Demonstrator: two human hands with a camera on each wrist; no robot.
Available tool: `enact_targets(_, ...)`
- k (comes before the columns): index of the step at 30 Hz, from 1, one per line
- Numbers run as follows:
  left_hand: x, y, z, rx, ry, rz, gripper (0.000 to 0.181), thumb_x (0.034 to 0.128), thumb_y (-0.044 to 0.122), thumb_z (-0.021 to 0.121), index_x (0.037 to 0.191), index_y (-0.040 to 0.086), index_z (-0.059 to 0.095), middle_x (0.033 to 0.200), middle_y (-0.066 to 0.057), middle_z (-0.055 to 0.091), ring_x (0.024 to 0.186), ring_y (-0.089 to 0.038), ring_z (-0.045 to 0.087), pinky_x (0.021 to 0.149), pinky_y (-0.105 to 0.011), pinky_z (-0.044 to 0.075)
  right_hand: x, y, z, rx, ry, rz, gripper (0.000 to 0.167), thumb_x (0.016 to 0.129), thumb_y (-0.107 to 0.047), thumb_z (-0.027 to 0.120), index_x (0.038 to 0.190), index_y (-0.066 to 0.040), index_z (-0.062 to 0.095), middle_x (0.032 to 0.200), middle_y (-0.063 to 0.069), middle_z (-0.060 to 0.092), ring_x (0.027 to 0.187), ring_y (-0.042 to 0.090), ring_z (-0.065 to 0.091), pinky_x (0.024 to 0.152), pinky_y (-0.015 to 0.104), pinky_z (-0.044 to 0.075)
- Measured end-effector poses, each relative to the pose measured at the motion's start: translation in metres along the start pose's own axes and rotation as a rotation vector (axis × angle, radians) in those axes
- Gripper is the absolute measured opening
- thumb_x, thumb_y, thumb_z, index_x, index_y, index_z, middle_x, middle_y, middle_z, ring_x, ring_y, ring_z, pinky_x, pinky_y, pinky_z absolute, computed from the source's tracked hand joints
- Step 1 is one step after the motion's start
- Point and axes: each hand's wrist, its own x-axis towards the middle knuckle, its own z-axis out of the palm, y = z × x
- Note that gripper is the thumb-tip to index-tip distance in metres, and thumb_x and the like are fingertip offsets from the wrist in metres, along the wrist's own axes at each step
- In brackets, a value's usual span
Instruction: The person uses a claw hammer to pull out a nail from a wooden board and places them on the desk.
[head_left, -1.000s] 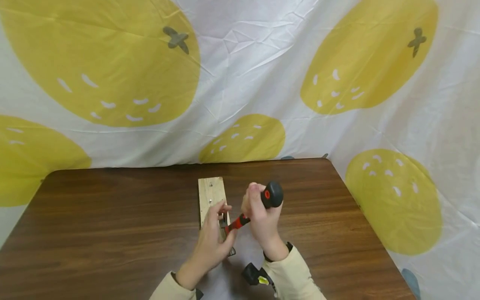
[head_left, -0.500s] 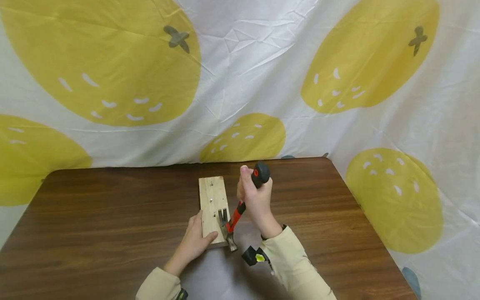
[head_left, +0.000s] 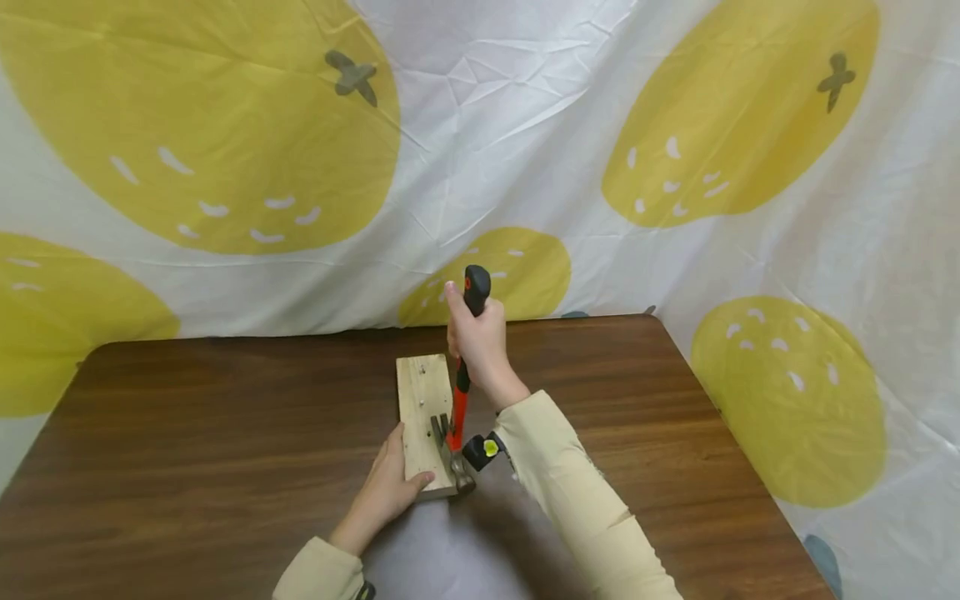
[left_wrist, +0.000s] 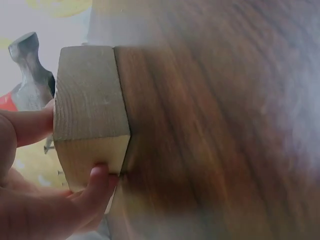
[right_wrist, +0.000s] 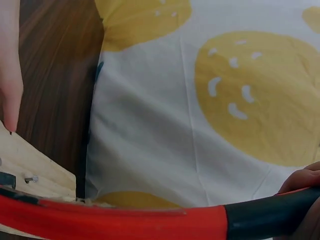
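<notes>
The brown wood-grain table (head_left: 225, 433) stands before a fruit-patterned cloth (head_left: 517, 158), and the right hand (head_left: 482, 343) has its fingers curled around the claw hammer (head_left: 458, 417), whose claw is over the nail-studded wooden block (head_left: 415, 417) lying there, while the left hand (head_left: 386, 483) grips this block's near end between thumb and fingers.
</notes>
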Motion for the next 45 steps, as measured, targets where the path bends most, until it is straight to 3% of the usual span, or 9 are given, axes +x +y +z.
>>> enact_targets(7,-0.006,-0.003,-0.005,0.036,-0.023,-0.009,0.079,0.0752,0.012,0.071,0.134,-0.013,0.024,0.132,-0.036,0.034,0.121,-0.049,0.035,0.099,-0.056,0.03,0.022,0.007,0.008,-0.031,0.017,0.046,0.047,0.091,-0.028,0.054,0.052,-0.01,0.036,0.038,-0.004,0.031,0.03,0.008,0.027,0.033,0.024,0.024)
enact_targets(15,-0.008,-0.003,-0.001,0.038,-0.028,-0.022,0.077,0.0773,0.014,0.07,0.135,-0.012,0.025,0.134,-0.035,0.033,0.12,-0.05,0.034,0.098,-0.057,0.03,0.053,0.013,0.014,-0.136,0.081,0.036,0.044,0.09,-0.031,0.055,0.055,-0.011,0.037,0.036,-0.005,0.034,0.028,0.007,0.03,0.032,0.024,0.025)
enact_targets(24,-0.013,0.001,0.0,0.036,-0.024,-0.009,0.077,0.0767,0.015,0.07,0.134,-0.011,0.026,0.134,-0.035,0.034,0.12,-0.049,0.036,0.097,-0.057,0.031,0.073,0.02,0.024,-0.189,0.127,0.06,0.04,0.088,-0.029,0.058,0.057,-0.01,0.04,0.038,-0.005,0.033,0.029,0.008,0.031,0.032,0.024,0.025)
enact_targets(29,-0.015,0.002,-0.002,0.046,-0.029,-0.007,0.077,0.0764,0.016,0.07,0.134,-0.011,0.027,0.132,-0.036,0.034,0.118,-0.051,0.036,0.095,-0.059,0.032,0.08,0.023,0.026,-0.229,0.143,0.066,0.044,0.087,-0.032,0.059,0.054,-0.012,0.038,0.037,-0.004,0.034,0.029,0.009,0.032,0.032,0.024,0.027)
enact_targets(37,-0.018,0.001,-0.001,0.048,-0.021,0.004,0.075,0.0761,0.013,0.071,0.133,-0.012,0.028,0.133,-0.035,0.034,0.119,-0.05,0.036,0.097,-0.057,0.032,0.085,0.024,0.028,-0.175,0.144,0.067,0.045,0.088,-0.032,0.058,0.054,-0.012,0.036,0.038,-0.005,0.033,0.028,0.009,0.031,0.032,0.024,0.025)
enact_targets(45,-0.018,0.0,-0.001,0.054,-0.012,0.021,0.074,0.0756,0.013,0.071,0.132,-0.013,0.029,0.131,-0.036,0.036,0.117,-0.05,0.038,0.095,-0.057,0.034,0.086,0.022,0.029,-0.192,0.06,0.001,0.043,0.088,-0.034,0.056,0.058,-0.011,0.037,0.039,-0.004,0.034,0.03,0.01,0.032,0.033,0.025,0.027)
